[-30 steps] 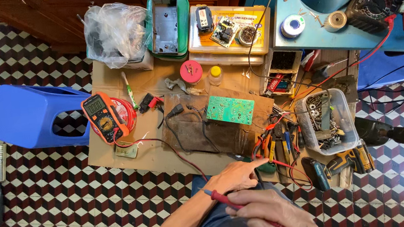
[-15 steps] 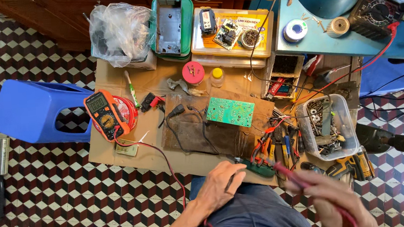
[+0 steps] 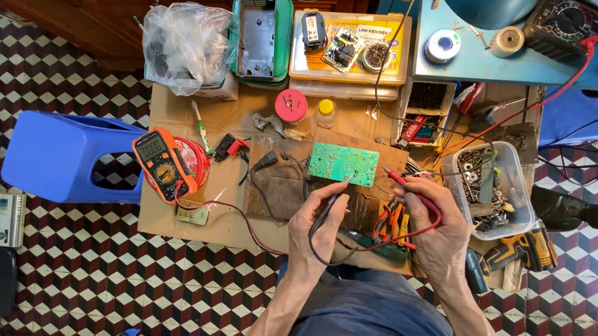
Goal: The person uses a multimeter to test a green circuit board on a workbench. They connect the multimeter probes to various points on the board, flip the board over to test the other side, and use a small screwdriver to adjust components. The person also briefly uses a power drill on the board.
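Note:
My left hand [image 3: 317,230] grips a black multimeter probe [image 3: 333,200] whose tip points at the lower edge of a green circuit board [image 3: 343,163]. My right hand [image 3: 438,229] grips a red probe [image 3: 410,184], its tip just right of the board. The board lies on a brown mat on a low cardboard-covered table [image 3: 185,120]. Red and black leads run left to an orange digital multimeter [image 3: 160,163] standing at the table's left edge.
Clear tub of screws [image 3: 491,190] at right, cordless drill [image 3: 519,250] below it. Pliers [image 3: 392,221] lie between my hands. Plastic bag [image 3: 185,44], green case [image 3: 261,36], yellow tray [image 3: 349,46] at the back. Blue stool [image 3: 56,155] left, analog meter [image 3: 575,2] far right.
Both hands rose from my lap to the table. My right hand swung the red probe up from the lower right, and the black probe tip now sits near the board.

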